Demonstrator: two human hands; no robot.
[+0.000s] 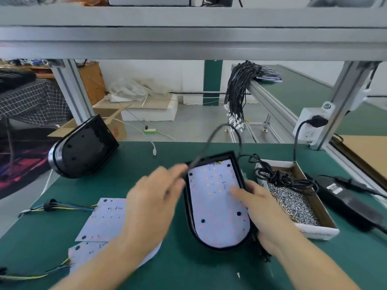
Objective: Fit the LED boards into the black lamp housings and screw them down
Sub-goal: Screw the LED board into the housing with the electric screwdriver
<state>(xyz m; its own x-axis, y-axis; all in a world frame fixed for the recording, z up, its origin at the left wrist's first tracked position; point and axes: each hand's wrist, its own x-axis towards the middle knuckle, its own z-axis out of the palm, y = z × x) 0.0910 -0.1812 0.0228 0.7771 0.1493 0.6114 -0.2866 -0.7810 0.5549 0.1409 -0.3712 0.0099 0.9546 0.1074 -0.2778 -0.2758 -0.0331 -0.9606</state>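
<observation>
- Two bare forearms are reaching in over the green mat from the near edge.
- Right hand is gripping the right rim of the black lamp housing, thumb lying across the white LED board seated inside it, fingers curling under the far side.
- Left hand is blurring beside the housing's left rim, fingertips meeting a dark cable arching up from the housing's top corner; whether it is pinching that cable cannot be told.
- Spare LED boards with coloured leads are lying flat to the left, partly under the left forearm.
- Second black housing is leaning tilted at the mat's far left.
- Cardboard box of screws is sitting just right of the held housing, coiled black cord draping over it.
</observation>
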